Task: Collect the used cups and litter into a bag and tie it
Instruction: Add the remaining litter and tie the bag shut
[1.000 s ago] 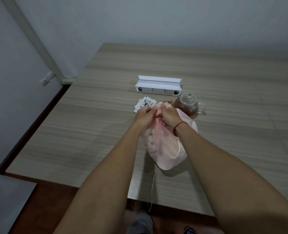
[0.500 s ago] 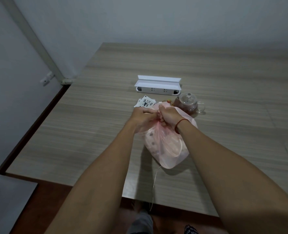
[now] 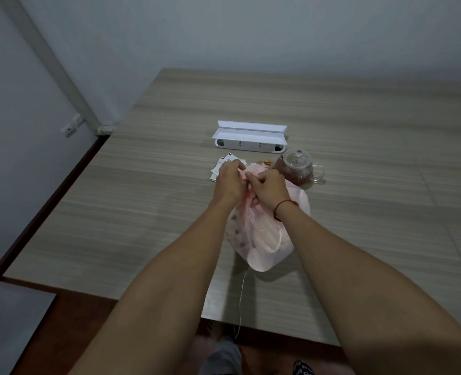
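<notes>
Gripping: left hand (image 3: 229, 182) and right hand (image 3: 270, 191) clenched on neck of bag (image 3: 261, 239)
Bag: pink, on tabletop (image 3: 143, 212)
Teapot (image 3: 297, 167): just behind bag

Behind your work, on the wood-grain table (image 3: 359, 125):
a white power strip box (image 3: 249, 136), a glass teapot of dark tea (image 3: 297, 167) and small printed white packets (image 3: 225, 162).

Both hands closed together at frame centre, forearms bare.

Left hand (image 3: 230, 181) and right hand (image 3: 270, 189) touch knuckle to knuckle, fingers (image 3: 253, 177) curled inward and pinched on gathered plastic. Both forearms run in from the lower frame corners, converging upward. Red cord band (image 3: 284, 207) circles the right wrist.
</notes>
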